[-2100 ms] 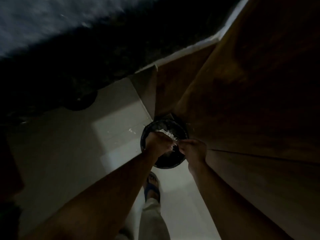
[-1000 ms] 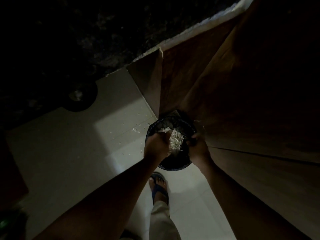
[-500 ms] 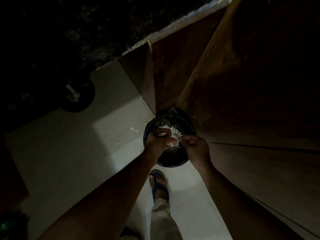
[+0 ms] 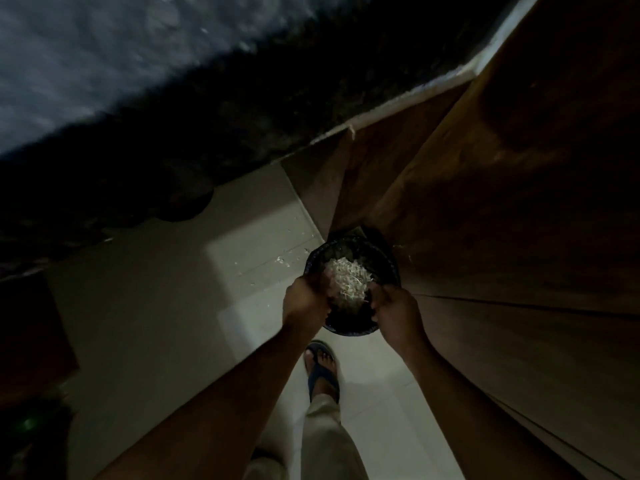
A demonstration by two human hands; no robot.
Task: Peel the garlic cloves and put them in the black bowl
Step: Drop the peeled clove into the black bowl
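Note:
Seen from above in dim light, a black round container [image 4: 349, 329] stands on the pale floor against a wooden cabinet. A heap of white garlic skins [image 4: 348, 279] shows over its opening, between my two hands. My left hand [image 4: 304, 299] curls its fingers against the heap's left side. On the right side my right hand [image 4: 394, 311] curls in the same way. Both hands seem to hold the skins between them; whether something lies under the heap I cannot tell. No whole clove is visible.
A brown wooden cabinet front [image 4: 502, 237] fills the right side, touching the container. Loose skin flakes [image 4: 282, 259] lie on the floor tiles to the left. My sandalled foot [image 4: 322, 370] stands just below the container. A dark round object [image 4: 183, 199] sits far left by the dark wall.
My hands, which touched over the container half a second ago, have spread apart. A larger, brighter heap of skins now shows between them. The camera has tilted slightly.

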